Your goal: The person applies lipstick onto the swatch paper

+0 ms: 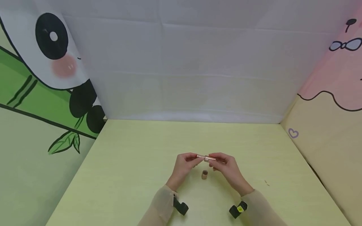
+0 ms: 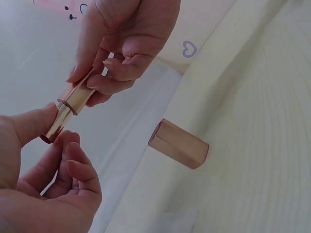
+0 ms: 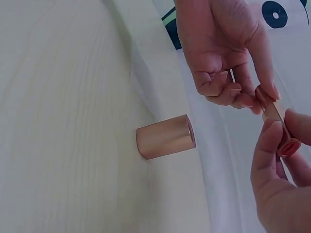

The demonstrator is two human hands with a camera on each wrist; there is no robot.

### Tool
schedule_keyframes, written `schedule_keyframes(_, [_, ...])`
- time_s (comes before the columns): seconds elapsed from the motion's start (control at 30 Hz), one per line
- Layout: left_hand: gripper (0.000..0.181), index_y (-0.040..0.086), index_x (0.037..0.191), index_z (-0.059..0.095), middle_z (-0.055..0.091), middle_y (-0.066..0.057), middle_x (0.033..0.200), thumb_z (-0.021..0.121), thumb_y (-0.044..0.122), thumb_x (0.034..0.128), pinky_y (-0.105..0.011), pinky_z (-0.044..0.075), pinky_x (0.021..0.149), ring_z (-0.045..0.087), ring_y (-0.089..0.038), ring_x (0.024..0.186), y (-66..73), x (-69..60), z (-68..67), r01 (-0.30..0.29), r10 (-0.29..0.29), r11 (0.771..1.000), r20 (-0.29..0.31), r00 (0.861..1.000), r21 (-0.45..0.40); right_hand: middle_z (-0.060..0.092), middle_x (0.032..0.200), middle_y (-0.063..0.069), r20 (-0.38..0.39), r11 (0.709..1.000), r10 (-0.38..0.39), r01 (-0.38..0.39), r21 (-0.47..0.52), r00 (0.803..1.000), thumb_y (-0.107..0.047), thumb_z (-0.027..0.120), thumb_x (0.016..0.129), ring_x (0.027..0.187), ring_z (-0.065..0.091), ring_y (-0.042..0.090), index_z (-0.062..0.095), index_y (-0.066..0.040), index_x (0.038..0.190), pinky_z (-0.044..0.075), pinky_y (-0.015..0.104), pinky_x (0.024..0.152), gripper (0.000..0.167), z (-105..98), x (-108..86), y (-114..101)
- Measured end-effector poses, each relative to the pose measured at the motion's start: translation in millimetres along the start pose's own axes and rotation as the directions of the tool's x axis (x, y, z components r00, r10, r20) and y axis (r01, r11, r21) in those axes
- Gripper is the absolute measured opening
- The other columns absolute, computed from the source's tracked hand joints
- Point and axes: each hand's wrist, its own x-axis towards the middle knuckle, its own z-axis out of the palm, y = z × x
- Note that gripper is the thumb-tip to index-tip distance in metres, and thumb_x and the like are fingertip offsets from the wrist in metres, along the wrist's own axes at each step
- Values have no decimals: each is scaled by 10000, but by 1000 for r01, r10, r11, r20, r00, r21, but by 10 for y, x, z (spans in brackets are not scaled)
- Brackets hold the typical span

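Observation:
Thumb and fingers of my left hand (image 1: 184,166) pinch the narrower end of a shiny rose-gold lipstick tube (image 1: 209,158). My right hand (image 1: 228,169) grips its wider part, so the tube lies roughly level between both hands, above the table. In the left wrist view the lipstick tube (image 2: 76,97) shows a rim where its two sections meet. From the right wrist the lipstick tube (image 3: 274,116) is partly covered by fingers. Below the hands, an open rose-gold lipstick cap (image 1: 204,175) stands upright on the table, its hollow end up; no hand touches the cap (image 3: 165,137).
The pale wood-grain table (image 1: 135,147) runs back to a white cloth wall (image 1: 198,62). Cartoon-printed panels flank it, green with a panda on the left and pink on the right. A small thin brown fragment (image 1: 266,182) lies to the right of the right hand.

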Motion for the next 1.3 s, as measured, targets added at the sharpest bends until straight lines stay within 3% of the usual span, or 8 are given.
schedule_keyframes(0.2, [426,103,909,753,690,-25,870,719,513,802,-328,477,679,601,-163,775,-42,14,-221,48,-47,974,-13,999,223,675,953,124,-21,990,-70,67,-126,997,-127,736,851,818,635,360,667,-12,1109,536,353,668,290,103,71,-71])
schedule_keyframes(0.37, [381,80,935,742,679,-31,861,627,442,908,-326,475,647,584,-157,760,-4,-5,-488,40,-44,921,1,999,387,658,862,10,1,915,-152,141,-378,988,-136,778,812,719,633,176,704,-56,1040,516,293,614,252,246,120,-108])
schedule_keyframes(0.5, [259,69,1004,721,653,-2,894,756,259,831,-329,483,688,579,-161,794,-50,-41,-627,-26,-14,860,76,997,510,647,802,-43,36,851,-198,190,-490,979,-114,789,795,667,618,112,716,-63,999,511,268,604,222,357,122,-151])
schedule_keyframes(0.67, [466,34,1066,688,590,-42,923,875,219,681,-315,440,682,507,-186,787,-196,-103,-710,-124,-10,761,203,979,636,636,778,-60,110,807,-198,226,-546,974,-87,772,803,650,607,90,710,-31,1006,505,248,595,219,456,129,-139])
schedule_keyframes(0.77, [523,25,1089,679,556,-48,905,892,212,650,-303,417,651,470,-177,756,-226,-135,-729,-142,-11,732,221,975,667,634,777,-65,162,780,-193,251,-572,968,-80,764,809,658,592,82,708,-14,1012,498,244,592,220,516,148,-123])
schedule_keyframes(0.87, [601,22,1144,656,530,-57,933,904,206,629,-305,417,648,460,-170,759,-229,-148,-747,-141,-23,724,227,974,676,643,778,-54,204,749,-205,288,-597,957,-77,767,805,659,583,76,708,-7,996,493,238,592,211,574,185,-112])
schedule_keyframes(1.07, [701,10,1201,628,508,-90,1043,917,223,600,-375,450,768,509,-211,875,-213,-156,-777,-210,11,667,271,962,715,671,795,-7,261,670,-257,367,-646,930,-58,762,799,653,566,53,706,16,975,476,220,583,199,658,268,-68])
schedule_keyframes(1.3, [636,-36,1144,660,527,-94,1054,901,231,619,-407,448,823,534,-257,920,-205,-141,-732,-251,40,631,292,956,734,680,817,3,260,668,-241,354,-654,935,-71,759,807,659,568,50,706,20,990,476,215,585,211,674,278,-32])
